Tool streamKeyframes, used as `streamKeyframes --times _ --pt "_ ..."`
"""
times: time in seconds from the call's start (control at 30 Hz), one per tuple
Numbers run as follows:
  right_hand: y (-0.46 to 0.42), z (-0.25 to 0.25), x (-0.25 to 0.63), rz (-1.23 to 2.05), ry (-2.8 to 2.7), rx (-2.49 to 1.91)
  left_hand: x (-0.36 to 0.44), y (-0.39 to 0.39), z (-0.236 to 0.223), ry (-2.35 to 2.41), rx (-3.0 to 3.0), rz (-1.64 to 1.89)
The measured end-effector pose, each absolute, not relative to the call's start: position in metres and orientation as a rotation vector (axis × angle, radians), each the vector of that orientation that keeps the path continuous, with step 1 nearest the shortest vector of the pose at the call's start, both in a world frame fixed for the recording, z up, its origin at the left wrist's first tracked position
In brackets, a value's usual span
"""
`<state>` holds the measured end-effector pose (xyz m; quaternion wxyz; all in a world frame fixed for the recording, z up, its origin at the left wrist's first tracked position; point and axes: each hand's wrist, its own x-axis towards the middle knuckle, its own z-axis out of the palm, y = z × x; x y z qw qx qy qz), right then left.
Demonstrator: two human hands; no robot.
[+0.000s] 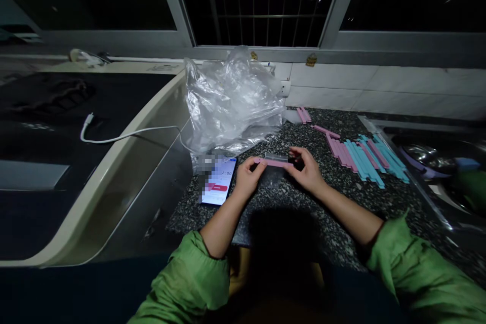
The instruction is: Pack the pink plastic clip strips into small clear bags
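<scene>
As hands [246, 179] [309, 174] pinch, pink strip [276, 163] btwn (approx. level).

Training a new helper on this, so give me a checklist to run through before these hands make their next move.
1. Left hand grips the left end of the held pink strip: ok.
2. Right hand pinches the other end firmly: cannot tell; its thumb is at that end, but the grip is unclear.
3. Clear plastic piece fixed to the strip: cannot tell; it shows just behind it.
4. Loose pink and blue strips sorted by colour: not ok; the colours are mixed.
5. Plastic bag out from between the hands: ok; it lies beyond them.
</scene>
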<state>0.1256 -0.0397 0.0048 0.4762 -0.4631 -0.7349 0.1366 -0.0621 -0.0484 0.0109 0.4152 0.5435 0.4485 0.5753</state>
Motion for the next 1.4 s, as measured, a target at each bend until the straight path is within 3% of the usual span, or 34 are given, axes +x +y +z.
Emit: streamKeyframes --times 0.13,0.23,1.4 --pt "-0.0363 0.0072 0.1290 0.848 -1.729 -1.186 -0.0620 -0.0493 0.0120 1.062 1.424 1.389" --pt "-0.0366 0.0102 0.1284 0.967 -1.725 -1.177 -0.0619 -0.0493 0.0118 1.049 1.419 1.373" --pt "-0.0402 0.0141 0.1257 0.779 -1.741 -1.173 -0.0613 -0.0447 0.0082 1.167 1.517 1.398"
